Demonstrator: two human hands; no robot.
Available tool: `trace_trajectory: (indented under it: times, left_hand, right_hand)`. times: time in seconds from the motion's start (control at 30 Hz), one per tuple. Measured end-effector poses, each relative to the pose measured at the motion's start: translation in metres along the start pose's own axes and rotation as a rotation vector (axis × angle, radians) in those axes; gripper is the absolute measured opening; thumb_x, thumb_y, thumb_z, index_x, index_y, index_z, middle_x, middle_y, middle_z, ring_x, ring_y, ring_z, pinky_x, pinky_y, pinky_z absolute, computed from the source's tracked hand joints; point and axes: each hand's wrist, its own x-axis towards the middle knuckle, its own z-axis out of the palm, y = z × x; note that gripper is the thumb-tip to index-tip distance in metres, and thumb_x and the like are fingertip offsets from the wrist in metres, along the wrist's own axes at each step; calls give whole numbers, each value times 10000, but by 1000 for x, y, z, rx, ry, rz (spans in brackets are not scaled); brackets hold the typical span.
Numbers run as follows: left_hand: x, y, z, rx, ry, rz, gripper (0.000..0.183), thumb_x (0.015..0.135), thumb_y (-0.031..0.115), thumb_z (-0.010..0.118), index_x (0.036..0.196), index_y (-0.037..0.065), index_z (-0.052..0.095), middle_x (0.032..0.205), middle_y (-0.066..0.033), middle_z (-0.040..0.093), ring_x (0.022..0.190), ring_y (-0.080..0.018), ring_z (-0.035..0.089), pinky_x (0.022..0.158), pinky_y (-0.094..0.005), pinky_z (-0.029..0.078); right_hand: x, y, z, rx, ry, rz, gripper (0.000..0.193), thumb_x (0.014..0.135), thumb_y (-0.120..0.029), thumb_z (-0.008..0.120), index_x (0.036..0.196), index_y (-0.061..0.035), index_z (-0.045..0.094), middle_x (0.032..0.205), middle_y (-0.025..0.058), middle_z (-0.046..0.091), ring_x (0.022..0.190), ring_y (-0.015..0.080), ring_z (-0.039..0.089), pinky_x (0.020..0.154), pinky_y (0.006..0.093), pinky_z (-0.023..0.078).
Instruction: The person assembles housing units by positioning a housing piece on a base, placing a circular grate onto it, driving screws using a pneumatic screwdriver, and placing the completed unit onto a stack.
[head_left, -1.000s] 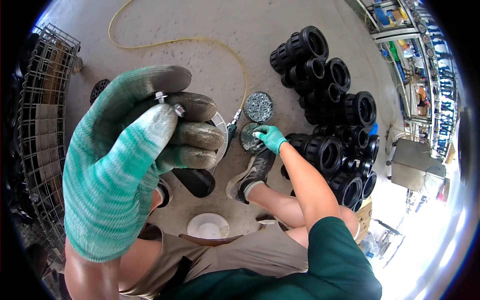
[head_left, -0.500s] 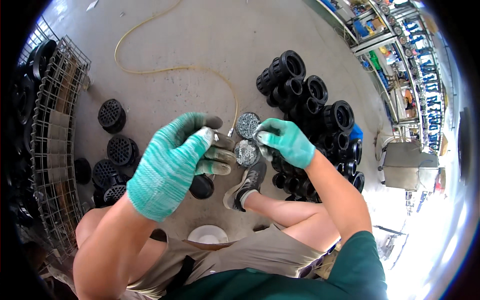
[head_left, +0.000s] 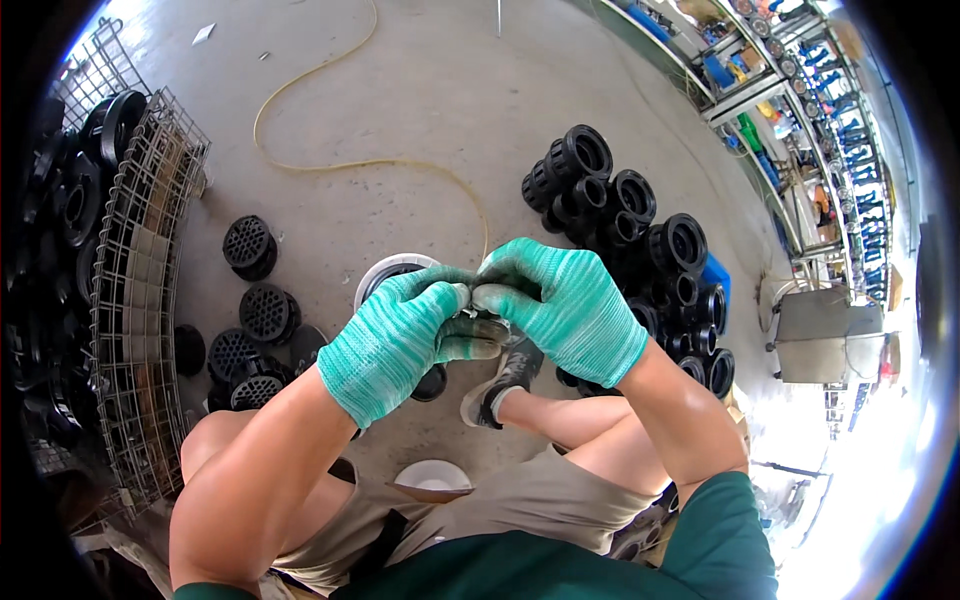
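Note:
My left hand and my right hand, both in green-and-white gloves with greyed fingertips, meet in front of me. Their thumbs and fingers are pinched together around a small metal piece. Fingers hide most of it, so its exact kind cannot be made out. Behind my left hand, a round part with a white rim and dark inside lies on the floor, partly covered. Below that hand a rounded black part shows in part.
Black pipe fittings are heaped at the right. Round black grated parts stand on the left floor beside a wire cage of black parts. A yellow hose crosses the floor. Shelving lines the far right. A white bowl-like thing sits near my lap.
My right hand has moved left from the two small tubs of metal hardware to meet my left hand. The tubs are now hidden, and the white-rimmed part has come into sight.

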Motion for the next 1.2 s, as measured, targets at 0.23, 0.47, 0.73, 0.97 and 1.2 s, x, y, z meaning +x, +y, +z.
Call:
trace_trajectory:
  times: [0.23,0.47,0.73,0.97,1.2]
  left_hand:
    - [1,6,-12,-74,68,18,359,985,134,552,1315,-8,552,1180,-171,669,1022,-320,704,919,-439,587]
    - [3,6,-9,-40,33,7,338,990,127,541,1291,-24,562,1153,-169,673,1015,-306,706,901,-425,594]
    - [-1,5,-9,103,162,31,337,982,132,619,1272,-35,583,1119,-139,676,975,-245,706,868,-373,601]
    - [0,17,1,83,240,98,209,982,120,621,1151,-3,613,1034,-115,672,843,-185,670,719,-317,572]
    - [11,23,-3,-29,423,177,196,960,219,605,1064,53,600,913,-74,601,715,-123,556,594,-250,434]
  right_hand:
    - [8,8,10,38,73,-31,198,907,-104,705,1096,-47,693,950,132,707,775,241,676,726,323,548]
    - [6,7,5,-61,47,-179,191,883,-98,708,1066,-47,687,1007,152,697,862,337,674,771,381,544]
    - [35,73,11,238,269,253,190,933,-180,722,1026,-16,709,775,54,666,694,81,509,656,257,483]
    - [18,332,80,-347,-348,402,318,862,-290,680,1119,-108,724,1071,175,722,989,355,687,888,426,536]
    - [-5,412,170,-408,-286,624,453,856,-241,729,1292,-152,642,1334,179,609,1183,368,606,1018,447,494]
